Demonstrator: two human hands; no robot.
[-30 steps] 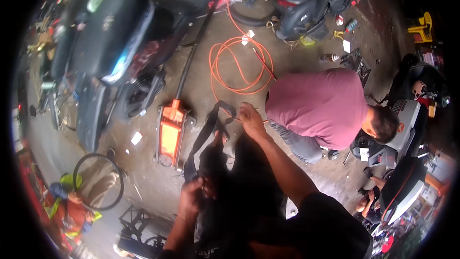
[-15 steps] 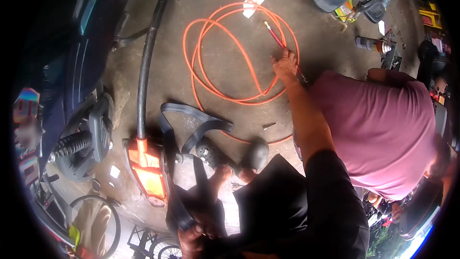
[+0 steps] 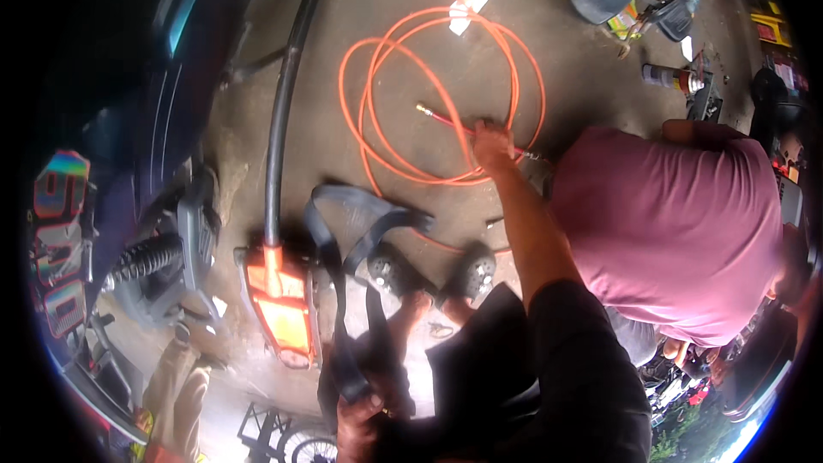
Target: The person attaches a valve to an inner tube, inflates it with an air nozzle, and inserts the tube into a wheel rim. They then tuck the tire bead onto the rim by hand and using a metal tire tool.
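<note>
My right hand [image 3: 495, 147] reaches out over the floor, fingers closed around a short red air hose [image 3: 446, 121]. A brass-coloured tip is at its far left end, and a metal fitting [image 3: 531, 156] is on the other side of the hand. The hand is over the right part of a loosely coiled orange hose [image 3: 442, 81]. Low in the view, my left hand [image 3: 358, 418] grips a flat, limp black inner tube [image 3: 339, 326]. A loop of that tube lies on the floor in front of my shoes.
A long-handled orange floor jack [image 3: 281, 300] is at the left. Beside it stands a dark vehicle [image 3: 129, 103]. A person in a maroon shirt [image 3: 669, 223] bends close on my right. Farther right lies a spray can [image 3: 664, 77]. White paper [image 3: 468, 9] lies by the coil.
My right hand has drawn back slightly and left, swinging the red air hose so its brass tip points left. My left hand still holds the inner tube. The view has shifted a little.
</note>
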